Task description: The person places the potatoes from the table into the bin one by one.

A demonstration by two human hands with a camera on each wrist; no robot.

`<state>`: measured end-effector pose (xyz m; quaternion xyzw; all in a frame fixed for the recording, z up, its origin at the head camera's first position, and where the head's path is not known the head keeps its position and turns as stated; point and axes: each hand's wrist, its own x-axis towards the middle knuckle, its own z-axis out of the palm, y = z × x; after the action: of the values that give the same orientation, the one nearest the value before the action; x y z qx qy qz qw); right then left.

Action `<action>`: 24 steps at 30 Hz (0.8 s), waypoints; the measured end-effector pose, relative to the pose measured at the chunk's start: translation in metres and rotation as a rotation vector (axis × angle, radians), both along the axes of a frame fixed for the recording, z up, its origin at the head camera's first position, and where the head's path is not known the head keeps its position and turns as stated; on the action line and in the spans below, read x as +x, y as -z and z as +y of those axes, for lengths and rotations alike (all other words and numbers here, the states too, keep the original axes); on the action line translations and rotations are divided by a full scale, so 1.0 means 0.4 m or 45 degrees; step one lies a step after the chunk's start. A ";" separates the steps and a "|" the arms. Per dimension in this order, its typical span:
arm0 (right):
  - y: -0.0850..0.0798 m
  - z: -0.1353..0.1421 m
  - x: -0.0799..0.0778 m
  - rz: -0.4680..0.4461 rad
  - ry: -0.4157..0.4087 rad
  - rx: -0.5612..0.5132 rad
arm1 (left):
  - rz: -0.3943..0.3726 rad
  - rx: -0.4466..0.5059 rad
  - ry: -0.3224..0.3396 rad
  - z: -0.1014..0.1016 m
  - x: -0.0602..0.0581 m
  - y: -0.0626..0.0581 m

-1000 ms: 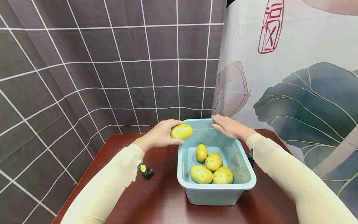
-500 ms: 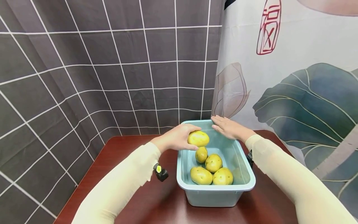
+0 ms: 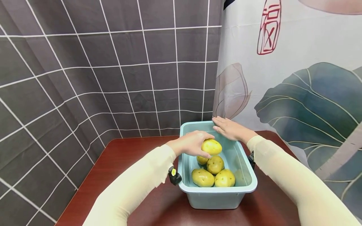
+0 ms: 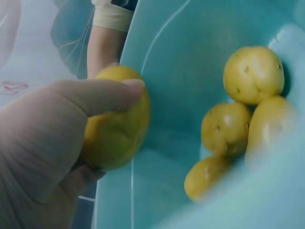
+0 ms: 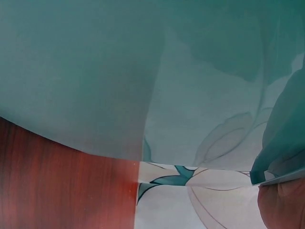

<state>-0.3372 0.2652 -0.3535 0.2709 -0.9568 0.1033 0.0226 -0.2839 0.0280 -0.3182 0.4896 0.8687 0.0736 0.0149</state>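
Observation:
My left hand [image 3: 193, 142] grips a yellow potato [image 3: 211, 147] between thumb and fingers, above the inside of a light blue plastic tub [image 3: 217, 189]. In the left wrist view the thumb lies across the top of this potato [image 4: 116, 136]. Several more potatoes [image 3: 203, 178] lie together on the tub's bottom, towards its near side. One of them is partly covered by the held potato in the head view. My right hand [image 3: 230, 128] rests at the tub's far right corner, its fingers straight. The right wrist view shows mostly the tub's outer wall [image 5: 76, 81].
The tub stands on a dark red wooden table [image 3: 141, 157]. Behind the table hangs a dark grey curtain [image 3: 127, 78] with white grid lines. A white curtain [image 3: 246, 34] with leaf and flower prints hangs at the right.
My left hand has carried the potato rightward and slightly down, from beside the tub's left rim to over its inside. My right hand has stayed at the corner.

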 end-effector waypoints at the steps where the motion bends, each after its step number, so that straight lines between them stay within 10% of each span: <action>1: -0.001 0.000 0.000 0.002 -0.001 0.002 | 0.001 -0.010 -0.002 0.006 -0.001 0.002; 24: 0.003 0.004 -0.001 0.019 -0.027 -0.004 | -0.111 -0.128 -0.113 0.095 -0.060 0.086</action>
<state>-0.3377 0.2666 -0.3548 0.2819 -0.9535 0.1031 0.0288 -0.3078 0.0660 -0.3526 0.4454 0.8908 0.0517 0.0740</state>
